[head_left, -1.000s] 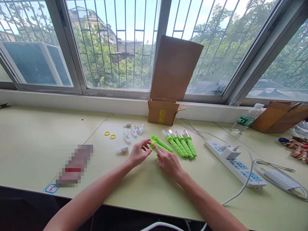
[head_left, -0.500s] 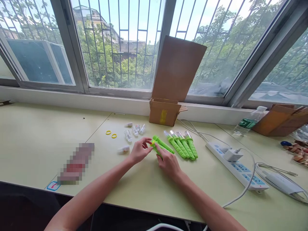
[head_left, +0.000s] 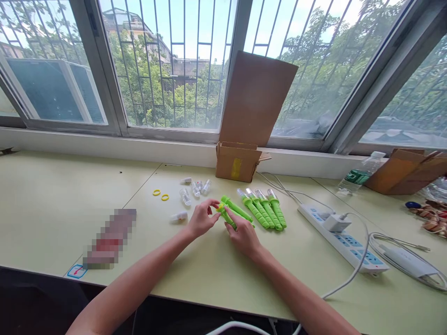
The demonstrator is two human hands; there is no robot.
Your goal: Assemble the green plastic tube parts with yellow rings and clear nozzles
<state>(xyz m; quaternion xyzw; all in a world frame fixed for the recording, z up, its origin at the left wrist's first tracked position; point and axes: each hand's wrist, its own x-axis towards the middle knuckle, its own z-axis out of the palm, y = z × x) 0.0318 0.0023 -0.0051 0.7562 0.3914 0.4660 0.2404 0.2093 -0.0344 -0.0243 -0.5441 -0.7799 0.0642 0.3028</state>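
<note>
My right hand (head_left: 244, 236) is closed round a bright green ribbed plastic handle (head_left: 228, 218), which it holds just above the table. At the handle's far end sits a yellow ring (head_left: 220, 207), pinched by the fingertips of my left hand (head_left: 203, 218). Another green handle (head_left: 239, 209) lies right behind, partly hidden by my right fingers. Left of my hands are several clear plastic caps (head_left: 185, 197), one of them (head_left: 179, 217) close to my left wrist. Two loose yellow rings (head_left: 165, 197) rest farther left. To the right, several green handles with clear tops (head_left: 267, 209) lie side by side.
A cardboard box (head_left: 236, 162) with its flap raised stands against the window ledge. On the right are a white power strip (head_left: 344, 239) with plugs and cables, a water bottle (head_left: 361, 174) and another box (head_left: 401, 171). A blurred-out object (head_left: 110, 239) lies at left.
The view has shifted very slightly. My fingers have moved a little at the yellow ring, and the held green handle shows more below it; both hands stay in the same place.
</note>
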